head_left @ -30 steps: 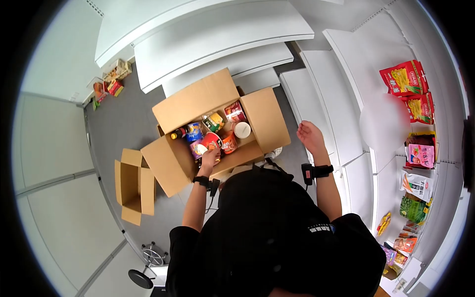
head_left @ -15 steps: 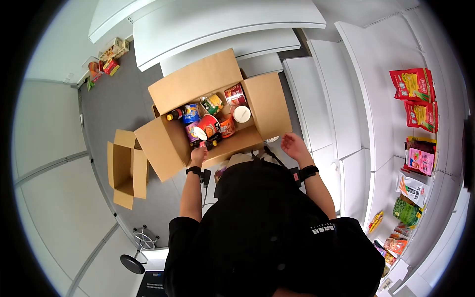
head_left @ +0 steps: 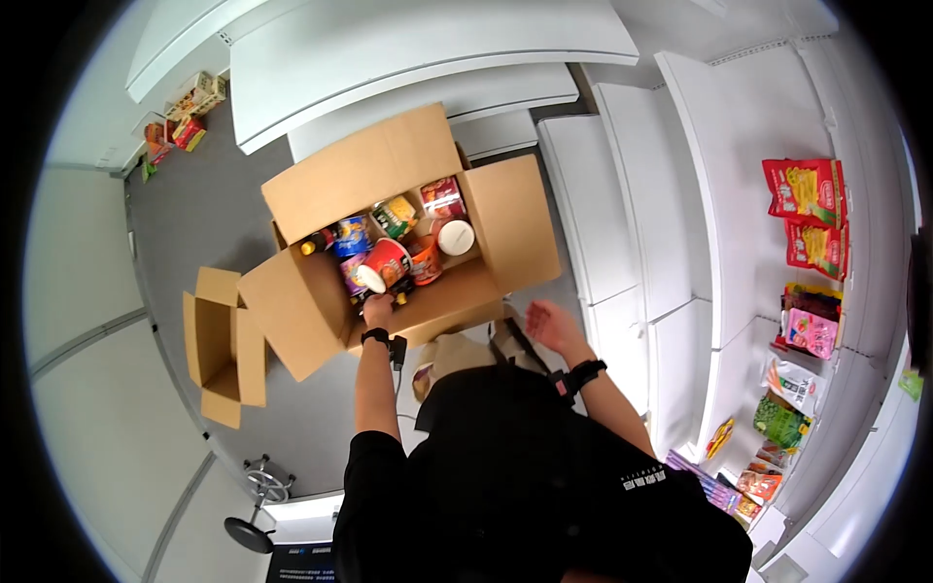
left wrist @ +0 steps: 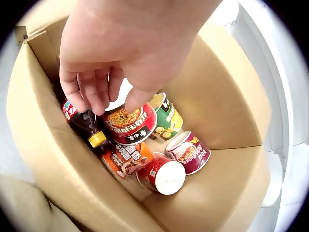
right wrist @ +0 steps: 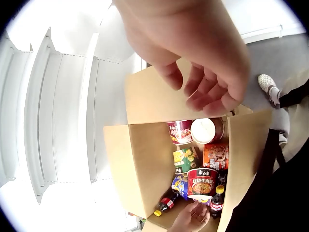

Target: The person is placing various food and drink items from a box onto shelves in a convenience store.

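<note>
Black short-sleeved top (head_left: 525, 466) with white lettering (head_left: 643, 479), beige trousers (head_left: 461, 358), black wrist straps (head_left: 587, 374)

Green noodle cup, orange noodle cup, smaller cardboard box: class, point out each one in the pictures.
Green noodle cup (left wrist: 167, 119): left wrist view, on its printed side.
Orange noodle cup (right wrist: 216, 156): right wrist view, on its printed side.
Smaller cardboard box (head_left: 252, 356): head view, on its right-hand flap.

On my feeds I count two open cardboard boxes (head_left: 515, 219). Inside the larger one I make out seven tubs (head_left: 391, 260) and at least two yellow-capped bottles (right wrist: 217, 203). I also count two bare hands (head_left: 552, 325), two black wristbands (head_left: 587, 373), one stool (head_left: 250, 535) and two large red bags (head_left: 805, 191); the other shelf packs (head_left: 811, 332) overlap too much for me to count.
</note>
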Tool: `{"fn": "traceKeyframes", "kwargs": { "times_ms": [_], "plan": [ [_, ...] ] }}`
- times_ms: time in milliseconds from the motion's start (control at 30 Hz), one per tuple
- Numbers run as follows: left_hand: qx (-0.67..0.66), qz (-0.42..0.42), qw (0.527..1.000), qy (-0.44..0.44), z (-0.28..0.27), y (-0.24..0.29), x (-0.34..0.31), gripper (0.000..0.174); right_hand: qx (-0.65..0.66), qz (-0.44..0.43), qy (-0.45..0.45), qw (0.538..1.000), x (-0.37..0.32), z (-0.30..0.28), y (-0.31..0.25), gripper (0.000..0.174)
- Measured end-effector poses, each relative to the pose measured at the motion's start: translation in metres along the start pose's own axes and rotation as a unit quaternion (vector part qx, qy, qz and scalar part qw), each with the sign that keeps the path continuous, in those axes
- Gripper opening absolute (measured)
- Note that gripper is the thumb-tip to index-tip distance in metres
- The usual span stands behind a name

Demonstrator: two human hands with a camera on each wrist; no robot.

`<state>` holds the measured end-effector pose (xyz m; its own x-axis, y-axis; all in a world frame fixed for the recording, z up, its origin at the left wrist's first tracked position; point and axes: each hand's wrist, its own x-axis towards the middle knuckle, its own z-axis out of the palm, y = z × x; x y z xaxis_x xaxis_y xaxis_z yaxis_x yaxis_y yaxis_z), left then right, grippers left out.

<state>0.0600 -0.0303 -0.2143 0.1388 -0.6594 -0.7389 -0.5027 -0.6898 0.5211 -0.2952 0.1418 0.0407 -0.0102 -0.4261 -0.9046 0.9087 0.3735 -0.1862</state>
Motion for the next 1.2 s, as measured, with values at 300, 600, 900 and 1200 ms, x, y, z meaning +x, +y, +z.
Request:
{"fn": "traceKeyframes", "kwargs": {
  "times_ms": [300, 600, 900, 1200],
  "plan": [
    [0.131, -0.039, 0.988, 0.071, 0.022, 0.062, 0.009, 0.061, -0.011, -0.026, 0.116, 0.993, -0.048, -0.049, -0.022, 0.015],
    [0.136, -0.051, 0.983, 0.116, -0.001, 0.103, -0.028, 0.048, -0.036, -0.031, 0.11, 0.993, -0.054, -0.055, -0.029, 0.021],
    [0.202, 0.018, 0.966, 0.16, 0.011, 0.077, -0.004, 0.048, -0.062, -0.042, 0.125, 0.989, -0.062, -0.059, -0.029, 0.024],
    [0.079, 0.172, 0.974, 0.123, 0.014, 0.08, -0.02, 0.034, -0.044, -0.062, 0.134, 0.988, -0.062, -0.07, -0.024, 0.017]
  ]
}}
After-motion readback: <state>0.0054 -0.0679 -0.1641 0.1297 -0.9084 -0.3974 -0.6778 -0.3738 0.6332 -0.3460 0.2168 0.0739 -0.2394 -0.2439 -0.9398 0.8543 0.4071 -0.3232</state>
